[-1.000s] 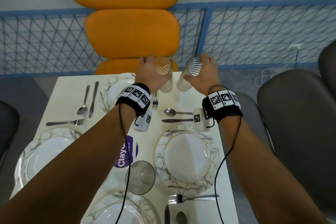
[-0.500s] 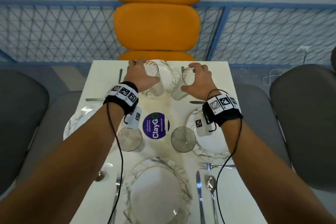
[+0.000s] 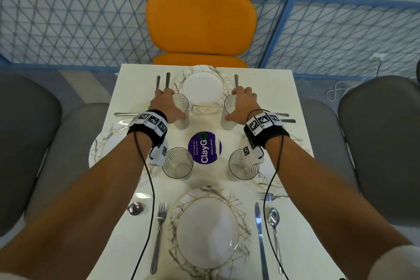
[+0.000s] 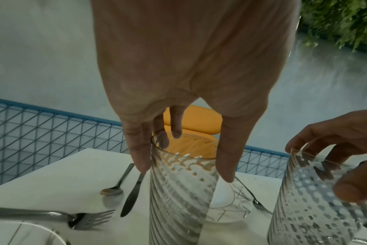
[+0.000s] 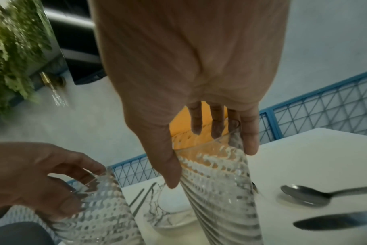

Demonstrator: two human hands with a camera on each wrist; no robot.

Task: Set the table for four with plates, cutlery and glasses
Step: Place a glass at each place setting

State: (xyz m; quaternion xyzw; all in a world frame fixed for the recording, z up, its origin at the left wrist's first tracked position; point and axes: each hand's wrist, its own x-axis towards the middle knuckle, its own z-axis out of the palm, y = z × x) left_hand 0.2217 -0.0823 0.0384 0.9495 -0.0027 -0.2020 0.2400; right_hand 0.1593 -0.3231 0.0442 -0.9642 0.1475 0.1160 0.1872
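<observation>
On the white table [image 3: 272, 89], four gold-veined plates lie with cutlery beside them; the far plate [image 3: 202, 87] is between my hands. My left hand [image 3: 167, 103] [image 4: 184, 165] grips a ribbed glass [image 3: 183, 111] [image 4: 178, 199] near its rim, thumb on one side and fingers on the other. My right hand [image 3: 243, 102] [image 5: 212, 165] grips a second glass [image 3: 228, 112] [image 5: 220, 199] the same way. Both glasses are upright with their bases at the table top. Two more glasses [image 3: 177, 162] [image 3: 242, 166] stand nearer me.
A purple ClayGo sticker [image 3: 204, 146] marks the table's middle. The near plate [image 3: 208, 232] has a fork [image 3: 159, 223], knife [image 3: 259, 234] and spoon [image 3: 273, 223]. An orange chair [image 3: 201, 23] stands at the far end, with grey chairs [image 3: 25, 143] [image 3: 381, 143] at the sides and a blue mesh fence [image 3: 68, 25] behind.
Both hands have brought their glasses down and apart, from close together in front of the far plate to its two near corners. My view has swung to face the table squarely.
</observation>
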